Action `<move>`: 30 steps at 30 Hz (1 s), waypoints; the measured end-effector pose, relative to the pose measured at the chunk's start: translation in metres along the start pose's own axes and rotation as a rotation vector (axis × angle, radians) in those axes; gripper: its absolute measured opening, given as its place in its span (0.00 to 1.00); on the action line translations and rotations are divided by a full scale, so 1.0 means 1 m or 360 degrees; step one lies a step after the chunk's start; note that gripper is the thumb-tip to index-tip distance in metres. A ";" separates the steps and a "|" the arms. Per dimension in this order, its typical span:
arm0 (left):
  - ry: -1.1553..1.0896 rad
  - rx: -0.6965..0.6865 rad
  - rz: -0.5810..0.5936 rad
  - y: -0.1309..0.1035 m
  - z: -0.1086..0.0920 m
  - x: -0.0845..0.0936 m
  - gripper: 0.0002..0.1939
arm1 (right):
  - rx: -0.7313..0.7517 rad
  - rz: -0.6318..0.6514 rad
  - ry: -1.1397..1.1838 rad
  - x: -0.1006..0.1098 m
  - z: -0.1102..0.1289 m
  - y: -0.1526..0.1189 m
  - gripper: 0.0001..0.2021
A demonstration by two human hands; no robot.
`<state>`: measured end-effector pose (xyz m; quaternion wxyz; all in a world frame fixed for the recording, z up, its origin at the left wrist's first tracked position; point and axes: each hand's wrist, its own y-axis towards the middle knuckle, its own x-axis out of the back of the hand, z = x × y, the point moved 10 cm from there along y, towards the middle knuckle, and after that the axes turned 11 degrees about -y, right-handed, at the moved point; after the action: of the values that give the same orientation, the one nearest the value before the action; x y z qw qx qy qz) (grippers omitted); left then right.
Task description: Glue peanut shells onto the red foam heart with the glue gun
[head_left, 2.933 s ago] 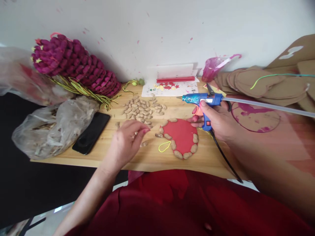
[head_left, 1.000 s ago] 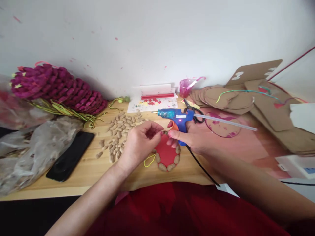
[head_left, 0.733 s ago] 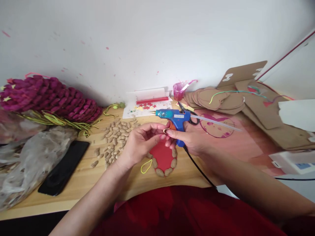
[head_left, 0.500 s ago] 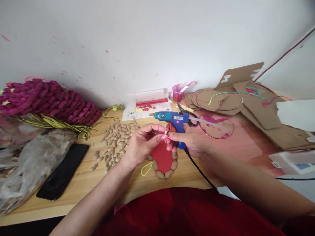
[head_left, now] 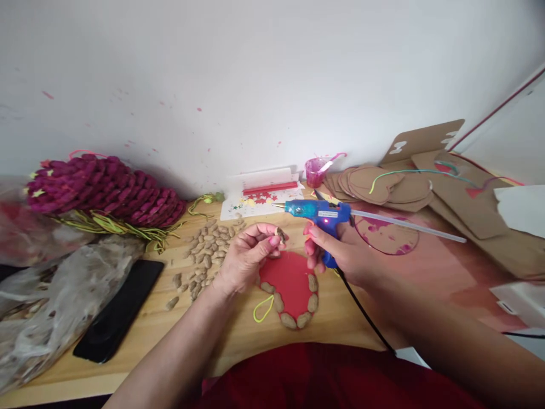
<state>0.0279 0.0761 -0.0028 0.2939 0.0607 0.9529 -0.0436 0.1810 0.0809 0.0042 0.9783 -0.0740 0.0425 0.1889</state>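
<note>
Between thumb and fingers, my left hand point(head_left: 249, 253) pinches a peanut shell point(head_left: 280, 233), its dark side showing. My right hand point(head_left: 344, 247) is wrapped round the handle of a blue hot glue gun point(head_left: 317, 210); its nozzle points left and a clear glue stick point(head_left: 409, 224) sticks out behind. Below both hands lies a red heart-shaped piece point(head_left: 289, 281) with several peanut shells point(head_left: 313, 301) along its lower edge. A yellow cord loop point(head_left: 263, 309) extends from its left side. Left of my left hand, many loose peanut shells point(head_left: 208, 244) are spread on the wooden table point(head_left: 238, 335).
A black phone point(head_left: 119, 311) and plastic bags point(head_left: 80, 278) lie at left, before a stack of purple decorated pieces point(head_left: 106, 190). Paper stars point(head_left: 259, 197), a purple-stained cup point(head_left: 314, 173) and cardboard cutouts point(head_left: 366, 184) stand at the back. The gun's black cord point(head_left: 366, 315) runs toward me.
My hands have moved apart. The peanut shell is now in my left hand only, and the glue gun is farther right, uncovering more of the red heart. The camera view has shifted slightly.
</note>
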 end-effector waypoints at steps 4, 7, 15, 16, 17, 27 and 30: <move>-0.0157 0.0050 -0.0071 0.005 -0.006 0.015 0.17 | 0.0066 0.0019 -0.0165 0.003 0.005 -0.004 0.20; -0.0235 0.0079 -0.0093 0.008 -0.011 0.019 0.18 | 0.0125 0.0020 -0.0194 0.005 0.006 -0.007 0.18; -0.0282 0.0188 -0.0046 0.009 -0.005 0.022 0.17 | 0.0287 -0.0045 -0.0547 0.003 0.024 -0.019 0.19; -0.0289 0.0188 -0.0042 0.009 -0.005 0.023 0.17 | 0.0298 -0.0048 -0.0598 0.003 0.026 -0.020 0.19; -0.0298 0.0187 -0.0038 0.009 -0.004 0.023 0.17 | 0.0312 -0.0053 -0.0646 0.002 0.027 -0.021 0.20; -0.0383 0.0221 -0.0040 0.009 -0.002 0.022 0.16 | 0.0505 -0.0167 -0.1155 0.004 0.031 -0.027 0.16; -0.0405 0.0247 -0.0043 0.009 0.000 0.022 0.16 | 0.0530 -0.0191 -0.1271 0.005 0.031 -0.029 0.15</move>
<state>0.0111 0.0868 -0.0159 0.4061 0.0644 0.9025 -0.1285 0.1979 0.0612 0.0376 0.9258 0.1613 -0.3137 0.1361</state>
